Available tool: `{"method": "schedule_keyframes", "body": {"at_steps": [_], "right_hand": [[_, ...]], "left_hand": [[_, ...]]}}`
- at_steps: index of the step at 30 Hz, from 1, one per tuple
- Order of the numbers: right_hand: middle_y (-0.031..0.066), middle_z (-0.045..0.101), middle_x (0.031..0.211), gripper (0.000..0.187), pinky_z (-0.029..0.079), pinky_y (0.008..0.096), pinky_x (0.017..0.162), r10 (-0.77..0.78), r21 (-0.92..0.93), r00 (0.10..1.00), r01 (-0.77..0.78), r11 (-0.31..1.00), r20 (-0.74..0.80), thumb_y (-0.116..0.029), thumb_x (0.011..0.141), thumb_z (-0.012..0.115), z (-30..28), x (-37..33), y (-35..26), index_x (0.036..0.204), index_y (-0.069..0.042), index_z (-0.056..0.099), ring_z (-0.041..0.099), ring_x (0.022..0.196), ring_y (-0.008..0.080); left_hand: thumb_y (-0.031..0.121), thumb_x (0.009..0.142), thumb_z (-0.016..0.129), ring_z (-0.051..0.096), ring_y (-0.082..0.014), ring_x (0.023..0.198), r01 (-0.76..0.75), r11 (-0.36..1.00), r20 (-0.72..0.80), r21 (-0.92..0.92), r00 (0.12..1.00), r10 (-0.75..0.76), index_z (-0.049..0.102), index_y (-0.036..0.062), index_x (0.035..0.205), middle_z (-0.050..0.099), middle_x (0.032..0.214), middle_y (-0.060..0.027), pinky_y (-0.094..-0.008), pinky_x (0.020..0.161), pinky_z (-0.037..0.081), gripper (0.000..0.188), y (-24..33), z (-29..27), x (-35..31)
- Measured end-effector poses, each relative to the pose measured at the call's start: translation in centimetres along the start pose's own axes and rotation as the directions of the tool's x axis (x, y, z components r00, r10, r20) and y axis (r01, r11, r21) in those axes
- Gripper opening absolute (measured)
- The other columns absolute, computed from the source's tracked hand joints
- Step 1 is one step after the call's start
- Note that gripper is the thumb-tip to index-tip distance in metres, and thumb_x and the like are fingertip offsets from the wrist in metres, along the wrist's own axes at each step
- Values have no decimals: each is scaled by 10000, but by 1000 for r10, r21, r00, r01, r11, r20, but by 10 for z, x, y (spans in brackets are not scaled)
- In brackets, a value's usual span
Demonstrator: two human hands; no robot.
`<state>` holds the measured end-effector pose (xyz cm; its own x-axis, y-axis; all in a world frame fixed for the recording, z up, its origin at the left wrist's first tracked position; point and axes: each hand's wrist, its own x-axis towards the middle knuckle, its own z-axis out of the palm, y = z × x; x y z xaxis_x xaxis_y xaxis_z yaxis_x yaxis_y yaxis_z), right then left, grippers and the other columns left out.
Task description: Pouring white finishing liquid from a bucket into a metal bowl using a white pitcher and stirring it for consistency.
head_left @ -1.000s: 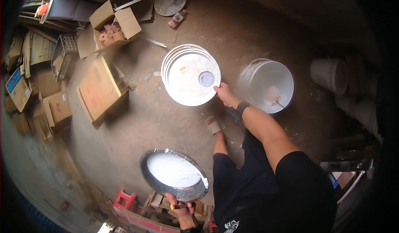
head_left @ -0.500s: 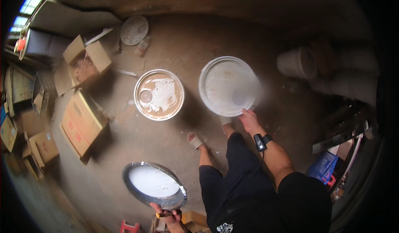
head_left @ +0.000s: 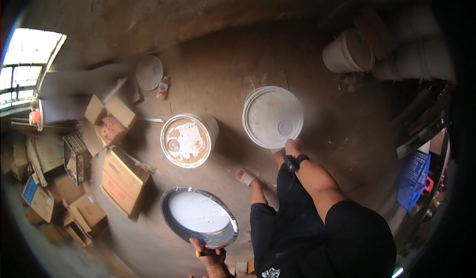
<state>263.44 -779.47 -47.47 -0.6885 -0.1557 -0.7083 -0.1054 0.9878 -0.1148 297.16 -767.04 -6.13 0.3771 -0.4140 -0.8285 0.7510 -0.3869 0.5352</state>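
A dark round basin (head_left: 225, 237) of thick white liquid, perhaps paint, is tilted at the lower middle. My left hand (head_left: 212, 258) grips its near rim, and a small yellow item shows at the fingers. My right hand (head_left: 293, 148) is at the near edge of a pale round bucket lid (head_left: 272, 115), its fingers bent at the rim and partly hidden. Under the lid's left side a second rim shows. To the left stands a closed white bucket (head_left: 191, 141), its brownish lid smeared with white.
At the left are an open cardboard box (head_left: 121, 110), another carton (head_left: 121, 181) and a dark crate (head_left: 75, 156). A round lid (head_left: 149, 73) lies by the wall. White buckets (head_left: 347, 52) stand at the far right, a blue crate (head_left: 412, 181) at the right edge.
My view has shifted, so the room appears lower and turned. The right hand stays at the lid's near edge, and the lid lies more squarely over the rim below. The left hand keeps the basin.
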Motion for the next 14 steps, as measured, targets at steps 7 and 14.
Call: {"method": "schedule_keyframes", "body": {"at_steps": [7, 14], "right_hand": [[234, 572, 1137, 409, 459, 429, 893, -252, 108, 967, 254, 961, -34, -223, 820, 595, -13, -35, -12, 1151, 1, 506, 574, 1041, 377], [191, 629, 1071, 369, 475, 395, 887, -453, 33, 696, 526, 850, 557, -244, 819, 598, -96, -51, 5, 1115, -26, 566, 603, 1022, 308]], "left_hand": [[640, 898, 388, 506, -127, 472, -12, 998, 27, 58, 1000, 10, 408, 60, 1323, 609, 1101, -96, -208, 355, 361, 720, -2, 51, -17], [691, 855, 417, 582, -163, 901, 48, 945, 86, 324, 993, -80, 386, 101, 1356, 513, 1269, -37, -260, 506, 493, 775, 12, 100, -14]]}}
